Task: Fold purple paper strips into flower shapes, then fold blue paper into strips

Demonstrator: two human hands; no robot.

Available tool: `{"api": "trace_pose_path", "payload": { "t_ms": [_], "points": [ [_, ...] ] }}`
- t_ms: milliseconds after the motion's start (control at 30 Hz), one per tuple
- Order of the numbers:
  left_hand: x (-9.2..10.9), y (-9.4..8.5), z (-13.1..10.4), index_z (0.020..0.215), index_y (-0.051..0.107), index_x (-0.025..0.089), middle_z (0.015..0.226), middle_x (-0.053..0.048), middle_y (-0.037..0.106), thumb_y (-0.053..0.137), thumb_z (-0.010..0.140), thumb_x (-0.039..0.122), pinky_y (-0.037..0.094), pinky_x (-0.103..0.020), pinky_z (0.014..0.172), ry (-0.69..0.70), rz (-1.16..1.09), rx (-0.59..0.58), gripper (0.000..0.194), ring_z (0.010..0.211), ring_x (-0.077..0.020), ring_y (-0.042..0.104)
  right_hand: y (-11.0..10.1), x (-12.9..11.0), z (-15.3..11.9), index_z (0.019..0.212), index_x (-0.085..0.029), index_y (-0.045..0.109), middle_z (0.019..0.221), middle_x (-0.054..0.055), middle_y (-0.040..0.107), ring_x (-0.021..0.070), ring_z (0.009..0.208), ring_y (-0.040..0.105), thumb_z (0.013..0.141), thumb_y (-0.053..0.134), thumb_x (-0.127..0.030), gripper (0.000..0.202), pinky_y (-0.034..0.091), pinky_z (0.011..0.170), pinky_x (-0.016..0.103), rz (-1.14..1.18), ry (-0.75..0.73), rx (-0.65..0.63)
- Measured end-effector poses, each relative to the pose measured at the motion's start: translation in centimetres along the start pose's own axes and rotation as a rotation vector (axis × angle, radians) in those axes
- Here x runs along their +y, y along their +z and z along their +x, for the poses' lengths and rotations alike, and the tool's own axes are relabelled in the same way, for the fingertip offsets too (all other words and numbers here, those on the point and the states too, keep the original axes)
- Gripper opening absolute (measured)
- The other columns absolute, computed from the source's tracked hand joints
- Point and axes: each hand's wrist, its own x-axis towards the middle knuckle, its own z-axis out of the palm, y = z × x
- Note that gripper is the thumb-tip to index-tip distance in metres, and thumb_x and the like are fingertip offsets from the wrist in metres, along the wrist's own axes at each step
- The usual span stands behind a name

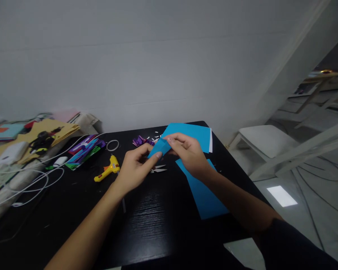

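Note:
Above the black table, a small piece of blue paper [161, 148], which looks folded, is held between my two hands. My left hand [138, 165] grips its lower left part, the thumb lying on top. At the upper right end, my right hand [187, 152] pinches the same piece between thumb and fingers. A pair of scissors [159, 169] lies on the table just below the paper, its blades showing and its handles hidden by my left hand. Under my right forearm is a strip of blue paper [205, 195]. Larger blue sheets [191, 133] lie behind my hands.
A yellow glue gun [108, 170] and a grey tape ring [112, 145] sit left of my hands. Purple paper pieces [141, 141] and white scraps lie behind. Further left are coloured folded papers [86, 150], white cables [45, 183] and brown envelopes [49, 131]. A white chair [261, 138] stands right.

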Motion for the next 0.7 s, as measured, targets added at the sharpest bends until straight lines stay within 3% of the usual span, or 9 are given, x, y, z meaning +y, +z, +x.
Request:
{"api": "trace_pose_path", "payload": {
  "t_ms": [100,233,400,567,700],
  "points": [
    [0.1,-0.1,0.0,0.081,0.066,0.019,0.071,0.001,0.065,0.069,0.091,0.040,0.048,-0.024,0.055,-0.011,-0.021,0.019,0.023,0.060,-0.0128,0.060,0.3,0.1,-0.3,0.098,-0.023,0.073,0.088,0.005,0.072,0.0201,0.086,0.070,0.091,0.065,-0.052,0.032,0.060,0.081,0.038,0.030,0.001,-0.034],
    [0.1,0.0,0.0,0.080,0.065,0.019,0.070,0.001,0.064,0.068,0.092,0.040,0.049,-0.024,0.058,0.014,-0.005,0.030,0.024,0.061,-0.0130,0.060,0.5,0.4,-0.6,0.102,-0.024,0.073,0.089,0.003,0.073,0.0199,0.085,0.070,0.083,0.076,-0.039,0.025,0.060,0.083,0.039,-0.017,-0.047,-0.013],
    [0.2,0.1,-0.1,0.087,0.067,0.019,0.077,0.000,0.066,0.070,0.091,0.038,0.050,-0.023,0.057,0.062,0.046,0.079,0.019,0.063,-0.0126,0.060,0.4,0.9,-0.5,0.100,-0.023,0.074,0.085,0.002,0.073,0.0202,0.082,0.071,0.087,0.072,-0.032,0.015,0.059,0.079,0.038,-0.133,-0.124,0.049],
    [0.9,-0.4,-0.1,0.107,0.068,0.021,0.104,-0.005,0.069,0.073,0.088,0.031,0.055,-0.028,0.073,0.264,0.197,0.325,0.022,0.084,-0.0164,0.065,0.1,0.8,-0.7,0.107,-0.025,0.073,0.097,0.003,0.075,0.0214,0.091,0.071,0.092,0.068,-0.033,0.017,0.058,0.083,0.038,-0.218,-0.166,0.005],
    [1.5,-0.4,-0.2,0.112,0.072,0.023,0.108,-0.006,0.073,0.070,0.091,0.024,0.056,-0.033,0.082,0.408,0.263,0.266,0.022,0.092,-0.0185,0.067,0.2,0.6,-1.1,0.116,-0.026,0.066,0.100,0.003,0.076,0.0213,0.094,0.071,0.094,0.065,-0.032,0.023,0.056,0.086,0.038,-0.278,-0.155,-0.091]
  ]
}}
